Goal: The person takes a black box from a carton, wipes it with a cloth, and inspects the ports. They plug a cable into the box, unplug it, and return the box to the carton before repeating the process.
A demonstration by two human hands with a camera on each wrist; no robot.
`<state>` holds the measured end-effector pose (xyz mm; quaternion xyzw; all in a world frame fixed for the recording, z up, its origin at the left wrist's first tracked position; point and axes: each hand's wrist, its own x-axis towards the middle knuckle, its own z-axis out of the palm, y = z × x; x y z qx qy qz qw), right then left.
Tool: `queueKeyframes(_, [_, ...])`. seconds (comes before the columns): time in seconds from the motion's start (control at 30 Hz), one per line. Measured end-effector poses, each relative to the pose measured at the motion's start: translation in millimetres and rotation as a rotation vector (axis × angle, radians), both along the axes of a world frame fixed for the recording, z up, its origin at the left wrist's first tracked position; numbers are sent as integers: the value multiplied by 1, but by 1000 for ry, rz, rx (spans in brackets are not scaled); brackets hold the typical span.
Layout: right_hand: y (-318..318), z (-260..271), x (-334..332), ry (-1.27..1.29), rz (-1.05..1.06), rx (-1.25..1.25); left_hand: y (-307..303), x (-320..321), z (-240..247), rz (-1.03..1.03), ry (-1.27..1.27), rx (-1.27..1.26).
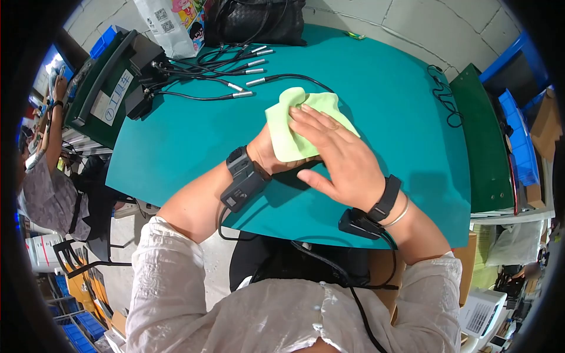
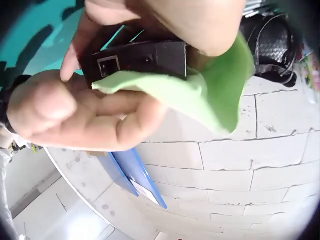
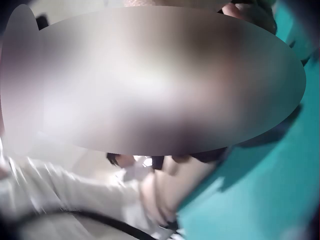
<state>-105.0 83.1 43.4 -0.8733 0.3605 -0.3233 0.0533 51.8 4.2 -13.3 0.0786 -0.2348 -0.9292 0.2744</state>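
Observation:
My left hand (image 1: 263, 152) grips a black box-shaped device (image 2: 170, 57) with a small framed socket on its side. A light green cloth (image 1: 284, 136) drapes over the device and hides most of it in the head view. On top of the cloth lies my right hand (image 1: 350, 162), its fingers stretched across it and the thumb held apart. In the left wrist view the right hand's fingertips bend slightly against the cloth, and the left hand reaches in from the top edge. Most of the right wrist view is blurred out.
Several black cables (image 1: 229, 67) with silver plugs lie at the back left of the green table (image 1: 188, 138). Behind them stand a black bag (image 1: 253, 23) and a white printed bag (image 1: 170, 26). A dark green tool case (image 1: 103, 88) is at the left; a thin cable (image 1: 444, 97) lies at the right.

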Motion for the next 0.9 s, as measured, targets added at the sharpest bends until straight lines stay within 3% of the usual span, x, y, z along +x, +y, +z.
queueKeyframes(0.07, [-1,0,-1,100,-23,-10,4,-4,3,75,-88,19])
queueKeyframes(0.13, [-8,-8,-10,39,-8,25,1,-11,3,2,-85,-93])
queueKeyframes(0.17, [-11,-12,-15,41,-10,20,23,-11,21,313,-364,-561])
queueKeyframes(0.23, [-16,-15,-23,-18,-115,116,7,-11,15,-77,14,-118])
queueKeyframes(0.3, [-9,-11,-18,-35,-164,148,6,-10,12,-58,24,-106])
queueKeyframes(0.37, [-5,-11,-10,42,-204,-3,9,-10,16,198,-106,149])
queueKeyframes(0.5, [8,-11,6,69,-222,-59,7,-9,22,311,-189,127])
queueKeyframes(0.53, [9,-13,8,70,-223,-77,-5,2,3,29,164,121])
queueKeyframes(0.63, [9,-11,11,30,-141,-81,-7,-3,-17,-118,245,133])
queueKeyframes(0.7, [2,-11,6,-3,-119,-35,-3,-5,-21,-77,232,203])
queueKeyframes(0.77, [-6,-9,-2,-39,-95,5,6,-8,4,-134,90,173])
queueKeyframes(0.83, [-12,-6,-13,-251,-21,293,2,-12,2,-129,28,106])
queueKeyframes(0.87, [-11,-6,-18,-329,-57,320,2,-13,3,-163,36,16])
queueKeyframes(0.9, [-11,-5,-25,-508,-77,535,3,-14,4,-198,42,-73])
